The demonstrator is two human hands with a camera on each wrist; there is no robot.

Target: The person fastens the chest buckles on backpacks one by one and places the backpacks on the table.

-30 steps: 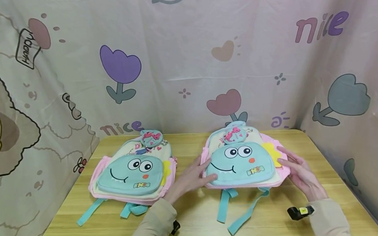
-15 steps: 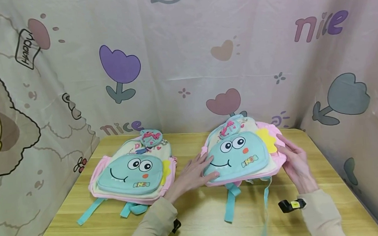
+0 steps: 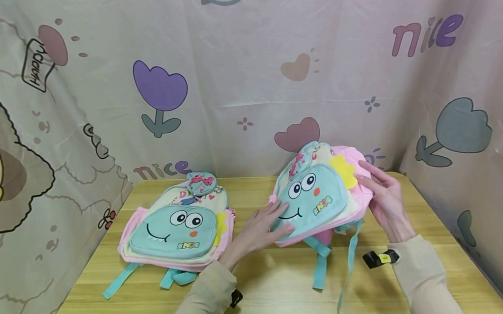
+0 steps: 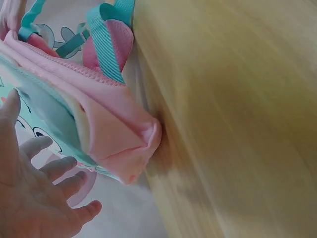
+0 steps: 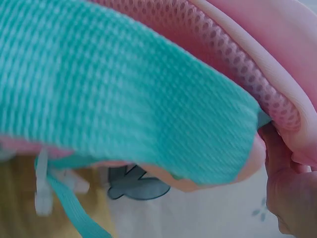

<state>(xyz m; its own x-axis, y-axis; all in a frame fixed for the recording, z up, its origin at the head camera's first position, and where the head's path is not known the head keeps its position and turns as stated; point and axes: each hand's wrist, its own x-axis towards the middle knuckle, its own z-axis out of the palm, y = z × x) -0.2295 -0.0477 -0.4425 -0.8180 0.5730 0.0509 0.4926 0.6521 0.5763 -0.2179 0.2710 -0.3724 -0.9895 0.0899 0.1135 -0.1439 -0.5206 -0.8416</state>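
A pink and cream child's backpack (image 3: 310,196), its turquoise front pocket printed with a cartoon face, is tilted with its right side raised off the table. My right hand (image 3: 388,198) grips that raised side by the pink fabric, thumb at the front. On the lower left of the pocket, my left hand (image 3: 257,233) touches it with spread fingers. The left wrist view shows those fingers loose and extended beside the backpack's pink side (image 4: 116,124). Close up in the right wrist view, a turquoise strap (image 5: 124,94) and pink mesh padding (image 5: 237,64) cover much of the back.
A matching backpack (image 3: 173,232) lies on the left of the wooden table (image 3: 267,301), its straps (image 3: 121,280) toward the near edge. Behind the table hangs a printed curtain (image 3: 236,69) with flowers and lettering, which also runs along both sides.
My right hand has lifted the right backpack's right side upward and to the left, tilting it. Its straps now dangle below. My left hand has stayed almost in place; the other backpack has not moved.
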